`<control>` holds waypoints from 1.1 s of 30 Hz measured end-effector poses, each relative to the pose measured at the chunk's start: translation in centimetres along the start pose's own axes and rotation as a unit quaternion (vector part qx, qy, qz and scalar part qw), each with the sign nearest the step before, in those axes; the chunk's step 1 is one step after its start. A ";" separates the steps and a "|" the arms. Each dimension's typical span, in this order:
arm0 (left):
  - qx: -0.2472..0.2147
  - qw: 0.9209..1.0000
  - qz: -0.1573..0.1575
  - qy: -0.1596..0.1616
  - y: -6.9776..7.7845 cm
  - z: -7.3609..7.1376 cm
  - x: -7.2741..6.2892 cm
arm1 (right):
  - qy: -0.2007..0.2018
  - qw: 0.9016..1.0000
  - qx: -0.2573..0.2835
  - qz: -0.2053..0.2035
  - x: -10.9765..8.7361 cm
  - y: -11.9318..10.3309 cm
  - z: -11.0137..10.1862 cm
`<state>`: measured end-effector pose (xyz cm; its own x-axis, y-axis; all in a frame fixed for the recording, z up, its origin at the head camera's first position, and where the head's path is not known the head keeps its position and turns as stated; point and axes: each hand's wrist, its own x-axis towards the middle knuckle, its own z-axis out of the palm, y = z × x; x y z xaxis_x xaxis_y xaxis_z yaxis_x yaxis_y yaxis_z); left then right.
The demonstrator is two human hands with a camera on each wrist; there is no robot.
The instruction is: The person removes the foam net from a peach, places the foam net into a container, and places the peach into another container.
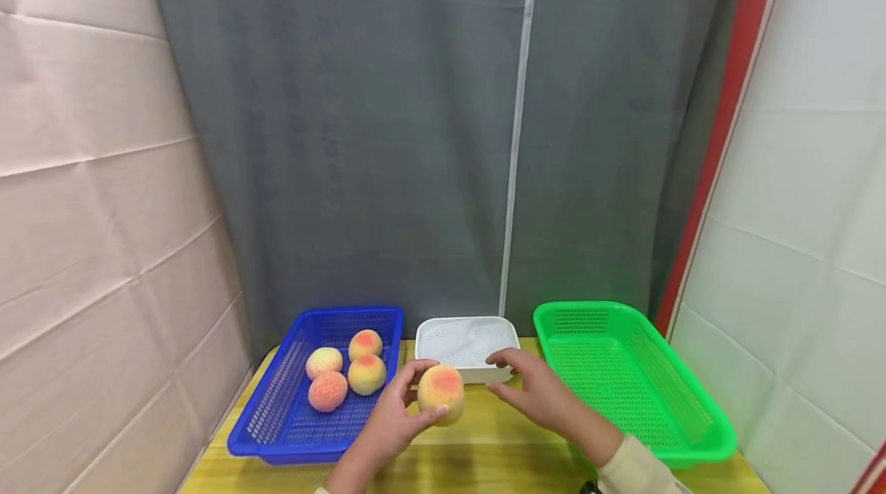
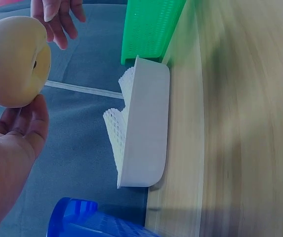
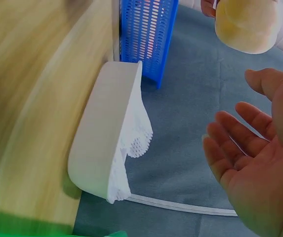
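Note:
My left hand grips a yellow peach with a red blush, thumb on the near side and fingers behind. In the left wrist view the peach shows pale, with the fingers under it. To its right my right hand is held apart from the peach, fingers loosely bent and nothing in them. The right wrist view shows that hand with its palm turned up and the peach beyond the fingertips. Behind both hands stands a white box with white foam netting sticking out over its rim.
A blue basket at the left holds several peaches, one of them pinker. At the right is a green basket with a mesh floor. Both stand on a wooden table, with a grey curtain behind.

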<state>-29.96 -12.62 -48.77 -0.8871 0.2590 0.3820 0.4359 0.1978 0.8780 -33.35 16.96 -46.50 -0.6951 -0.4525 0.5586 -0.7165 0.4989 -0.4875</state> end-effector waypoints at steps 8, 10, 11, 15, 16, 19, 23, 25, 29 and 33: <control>-0.011 1.000 -0.007 -0.004 -0.1 0.3 0.1 | 0.008 1.000 0.008 -0.020 -0.9 0.4 0.5; -0.011 1.000 -0.003 -0.007 -0.1 0.3 0.1 | 0.010 1.000 0.010 -0.023 -0.9 0.5 0.5; -0.011 1.000 -0.002 -0.009 0.0 0.3 0.1 | 0.012 1.000 0.011 -0.024 -0.9 0.5 0.5; -0.003 1.000 0.002 -0.021 0.1 0.0 0.2 | 0.010 1.000 0.016 -0.024 -1.0 0.6 0.4; 0.001 1.000 0.002 -0.025 0.1 -0.2 0.2 | 0.009 1.000 0.016 -0.023 -1.0 0.6 0.4; 0.022 0.999 0.001 -0.037 0.5 -1.2 0.2 | 0.006 1.000 0.018 -0.020 -1.2 0.5 0.3; 0.049 0.997 -0.008 -0.051 1.0 -3.3 0.0 | 0.010 1.000 0.013 -0.026 -1.4 0.4 0.3; 0.062 0.997 -0.014 -0.051 1.2 -4.5 -0.1 | 0.014 0.999 0.012 -0.031 -1.5 0.4 0.3; 0.086 0.995 -0.019 -0.036 1.2 -6.9 -0.3 | 0.018 0.999 0.014 -0.037 -1.6 0.4 0.3; 0.105 0.994 0.000 -0.036 1.0 -8.8 -0.6 | 0.009 0.999 0.021 -0.025 -1.6 0.2 0.4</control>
<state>-30.27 -20.91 -45.58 -0.8771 0.3239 0.3546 0.4651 0.3891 0.7952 -32.45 17.48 -47.80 -0.6569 -0.4631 0.5950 -0.7529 0.4444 -0.4853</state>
